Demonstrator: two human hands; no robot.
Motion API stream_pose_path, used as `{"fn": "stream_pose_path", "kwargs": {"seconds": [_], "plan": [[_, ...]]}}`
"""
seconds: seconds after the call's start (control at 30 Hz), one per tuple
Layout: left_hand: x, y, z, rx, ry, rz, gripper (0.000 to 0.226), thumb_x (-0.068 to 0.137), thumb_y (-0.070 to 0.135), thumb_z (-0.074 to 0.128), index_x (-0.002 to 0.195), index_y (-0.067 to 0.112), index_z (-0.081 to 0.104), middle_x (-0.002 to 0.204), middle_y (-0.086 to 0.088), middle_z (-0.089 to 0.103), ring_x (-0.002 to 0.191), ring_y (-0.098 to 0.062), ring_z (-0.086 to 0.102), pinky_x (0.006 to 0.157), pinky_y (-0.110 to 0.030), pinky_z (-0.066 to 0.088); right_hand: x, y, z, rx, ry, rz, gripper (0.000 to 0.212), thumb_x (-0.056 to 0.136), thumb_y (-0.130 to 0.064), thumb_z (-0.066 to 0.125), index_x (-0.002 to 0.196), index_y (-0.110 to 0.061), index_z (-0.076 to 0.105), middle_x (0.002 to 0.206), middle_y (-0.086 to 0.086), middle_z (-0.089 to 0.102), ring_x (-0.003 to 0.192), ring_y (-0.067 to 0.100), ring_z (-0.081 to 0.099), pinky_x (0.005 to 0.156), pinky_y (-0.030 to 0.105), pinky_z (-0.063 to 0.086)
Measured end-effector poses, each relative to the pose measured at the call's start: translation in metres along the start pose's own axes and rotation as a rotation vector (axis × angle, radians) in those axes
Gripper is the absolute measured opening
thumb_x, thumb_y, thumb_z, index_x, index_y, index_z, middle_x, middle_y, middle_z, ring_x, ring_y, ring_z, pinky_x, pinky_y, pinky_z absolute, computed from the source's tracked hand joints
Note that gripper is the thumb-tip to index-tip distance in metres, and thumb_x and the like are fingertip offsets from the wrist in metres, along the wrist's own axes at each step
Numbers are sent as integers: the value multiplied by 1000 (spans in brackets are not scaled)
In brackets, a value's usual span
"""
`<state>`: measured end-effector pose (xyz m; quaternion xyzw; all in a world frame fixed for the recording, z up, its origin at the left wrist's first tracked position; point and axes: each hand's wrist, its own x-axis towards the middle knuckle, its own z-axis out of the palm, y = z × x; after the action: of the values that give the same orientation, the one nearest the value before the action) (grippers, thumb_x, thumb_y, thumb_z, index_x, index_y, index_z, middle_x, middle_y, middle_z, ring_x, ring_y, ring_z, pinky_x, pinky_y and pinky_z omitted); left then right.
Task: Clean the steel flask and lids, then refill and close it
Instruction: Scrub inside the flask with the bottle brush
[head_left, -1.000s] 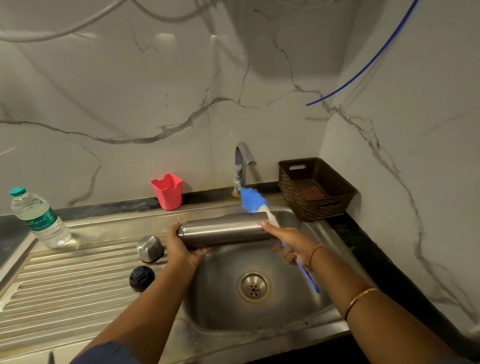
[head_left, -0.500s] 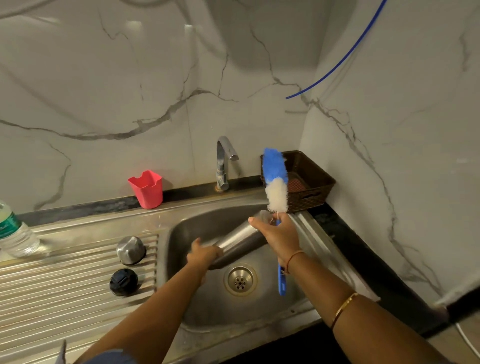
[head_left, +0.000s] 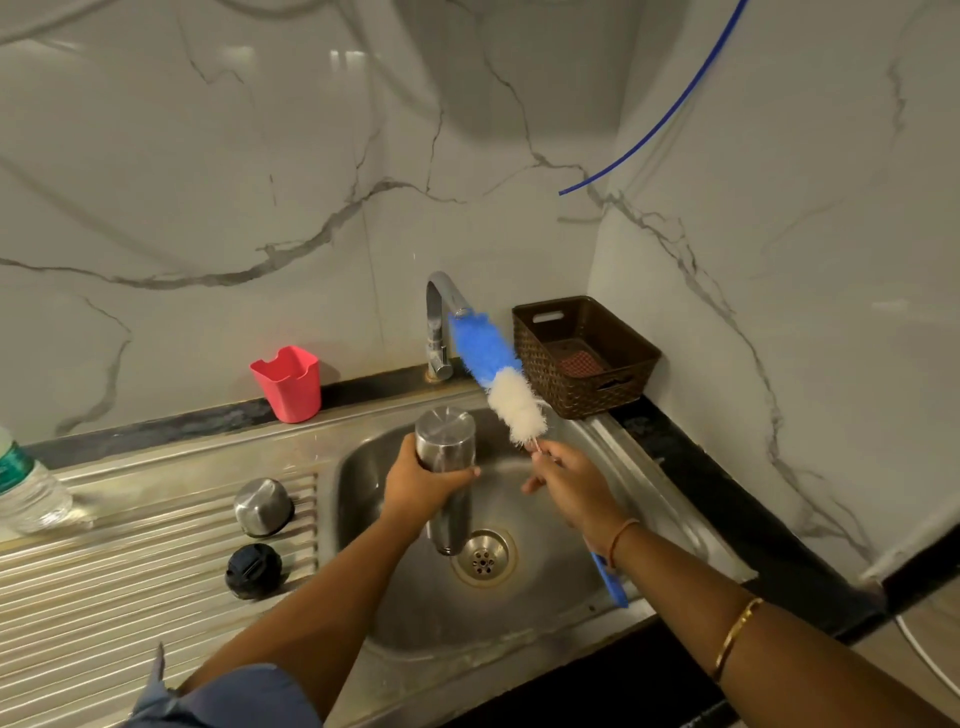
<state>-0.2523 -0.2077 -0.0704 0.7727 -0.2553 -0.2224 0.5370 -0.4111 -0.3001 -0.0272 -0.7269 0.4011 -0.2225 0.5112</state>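
Flask (head_left: 444, 439) sits upside down over the sink (head_left: 524, 618), its flat base facing up and its mouth pointing down, just left of the drain (head_left: 484, 557). The left hand (head_left: 422, 486) grips it around the middle, with fingers wrapped round the steel body and the thumb on the near side. The right hand (head_left: 569, 488) is closed around the thin stem of a brush (head_left: 501, 376), just below the bristles. The brush head slants up and to the left, white fluff nearest the hand and blue fluff at the tip, which lies against the spout of the tap (head_left: 439, 322) in this view. The blue end of the handle sticks out below the right wrist, over the sink's front edge.

On the ribbed drainboard (head_left: 130, 577) to the left lie the two lids, apart from each other: a steel lid (head_left: 262, 506) farther back and a black lid (head_left: 253, 570) nearer the front. A red cup (head_left: 287, 383) stands against the wall behind the sink, and a brown basket (head_left: 540, 364) occupies the corner to the right of the tap. A water bottle (head_left: 28, 488) shows at the left edge.
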Motion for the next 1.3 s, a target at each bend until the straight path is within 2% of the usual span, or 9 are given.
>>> {"fn": "stream_pose_path", "kwargs": {"seconds": [0.1,0.2,0.37,0.47,0.63,0.8,1.03,1.13,1.3], "plan": [[10,4,-12,-3,24,3,75,63,18,87,126,22,46,115,4,57,105,-16,53,91,-34,45,-8,8,-13,-170,-38,-84,28,97,-12,44,119,-14,62,64,-5,56,47,-2,47,45,5,33],[18,7,-19,-3,59,-20,75,64,16,86,127,20,46,119,0,58,105,-17,53,92,-36,45,-14,8,-20,-347,-13,-256,30,96,-14,48,122,-10,61,94,2,70,70,0,55,61,2,39],[15,10,-9,139,-13,-14,67,68,24,84,125,14,49,120,-4,60,112,-24,57,89,-35,48,-16,-6,-18,-743,-7,-534,37,96,-23,42,131,-20,54,100,11,71,87,26,65,74,36,53],[10,11,-3,36,13,-6,74,65,20,86,127,20,45,118,1,58,111,-22,56,92,-37,47,-11,-13,-20,-674,53,-450,38,96,-18,40,131,-19,54,102,14,69,89,28,63,72,33,50],[17,16,-17,-124,94,-93,76,66,20,85,129,20,43,122,-6,59,108,-27,58,93,-51,50,-27,-3,-29,-755,2,-577,37,96,-21,40,130,-19,56,69,10,63,59,13,47,51,24,33],[8,19,-10,4,42,-22,79,66,20,85,132,20,42,120,0,57,110,-22,56,94,-41,48,-15,-24,-20,-713,23,-523,38,97,-19,39,131,-20,54,94,14,69,73,25,58,60,28,39],[9,20,-22,-76,124,-55,78,66,18,85,131,20,42,125,-4,58,114,-27,56,95,-42,48,-28,-16,-24,-750,-47,-604,38,98,-20,40,133,-21,52,87,14,69,64,15,48,50,18,28],[5,20,-15,-37,70,-21,77,64,16,85,129,22,43,123,-2,58,111,-24,56,95,-43,48,-13,-20,-21,-636,1,-494,37,97,-17,41,131,-17,54,101,15,69,80,25,61,59,21,43],[9,20,-26,-130,153,-50,80,65,19,85,132,22,41,122,-1,58,109,-22,57,95,-45,49,-25,-2,-28,-581,-45,-460,35,96,-17,44,130,-17,54,81,13,68,68,20,59,64,36,51]]}}
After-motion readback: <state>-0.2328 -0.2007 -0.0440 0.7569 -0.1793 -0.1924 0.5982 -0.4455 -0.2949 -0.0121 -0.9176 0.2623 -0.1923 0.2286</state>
